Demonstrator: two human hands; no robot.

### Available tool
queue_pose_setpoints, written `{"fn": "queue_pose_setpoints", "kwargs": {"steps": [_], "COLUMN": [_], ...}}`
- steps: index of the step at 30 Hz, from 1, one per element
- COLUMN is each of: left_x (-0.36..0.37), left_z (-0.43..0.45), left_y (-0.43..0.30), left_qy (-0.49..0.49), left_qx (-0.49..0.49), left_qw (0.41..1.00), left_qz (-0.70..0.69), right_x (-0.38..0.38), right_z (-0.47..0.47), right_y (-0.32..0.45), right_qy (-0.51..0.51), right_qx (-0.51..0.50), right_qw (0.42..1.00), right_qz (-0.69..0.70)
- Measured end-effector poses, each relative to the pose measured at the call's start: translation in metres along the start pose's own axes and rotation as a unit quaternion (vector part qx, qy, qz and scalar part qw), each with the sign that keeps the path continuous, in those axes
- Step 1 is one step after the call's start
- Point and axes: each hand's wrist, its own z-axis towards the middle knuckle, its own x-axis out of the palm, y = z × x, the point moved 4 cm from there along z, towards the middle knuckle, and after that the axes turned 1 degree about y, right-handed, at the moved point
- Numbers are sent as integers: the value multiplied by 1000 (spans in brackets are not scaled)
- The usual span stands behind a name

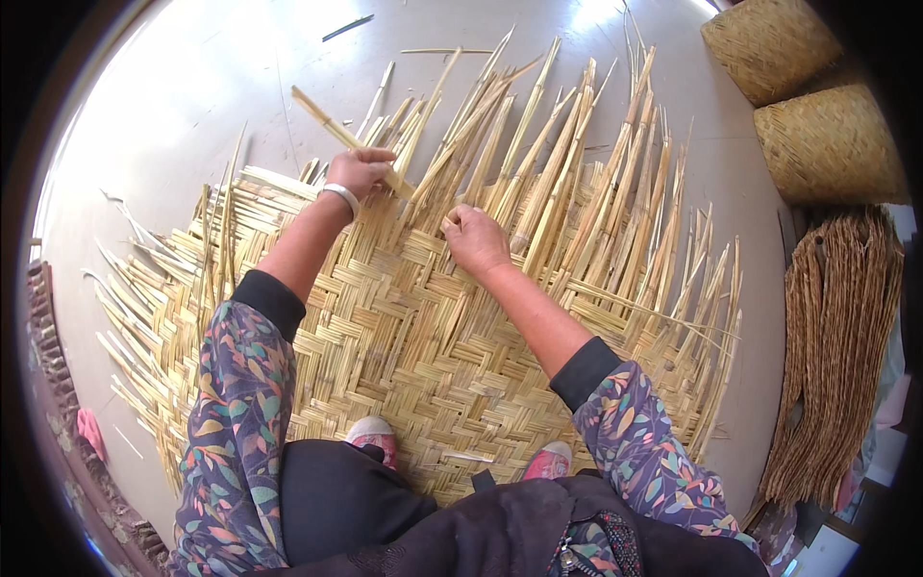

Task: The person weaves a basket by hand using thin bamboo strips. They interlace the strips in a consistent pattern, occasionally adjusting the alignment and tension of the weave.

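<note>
A large woven mat of split reed (pixel 404 346) lies on the floor before me, in a twill of broad strip bundles. My left hand (pixel 358 173) grips a flat pale reed strip (pixel 321 115) above the mat's far edge; the strip slants from upper left down to the weave. To its right, my right hand (pixel 477 238) is closed low over the weave, thumb and finger pinching what looks like a strip end, mostly hidden by the fingers. Long unwoven reed ends (pixel 555 180) fan out beyond both hands, some raised and crossing one another.
Two woven cylindrical baskets (pixel 829 144) stand at the upper right. Below them is a thick stack of brown ridged material (pixel 836 353). Loose reed pieces (pixel 348 27) lie on the smooth floor (pixel 238 79). My shoes (pixel 373 436) rest on the mat. A pink cloth (pixel 91 434) lies at the left.
</note>
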Motion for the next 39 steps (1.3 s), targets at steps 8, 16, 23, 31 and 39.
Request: {"fn": "queue_pose_setpoints", "kwargs": {"steps": [8,16,23,31,39], "left_x": [-2,12,-5,-22,-49], "left_z": [-13,-16,-38,-42,-49], "left_y": [20,-3,17,58,47], "left_qy": [-121,-127,-154,-141,-74], "left_qx": [104,191,117,73,-3], "left_qw": [983,912,971,987,973], "left_qz": [87,340,139,33,-219], "right_x": [3,-2,-2,5,-4], "right_z": [-8,-7,-15,-26,-22], "right_y": [11,15,19,16,47], "right_qy": [-22,-17,-2,-15,-22], "right_qx": [-22,-46,-54,-108,-170], "right_qw": [997,996,992,982,979], "right_qz": [-69,-80,-114,-157,-110]}}
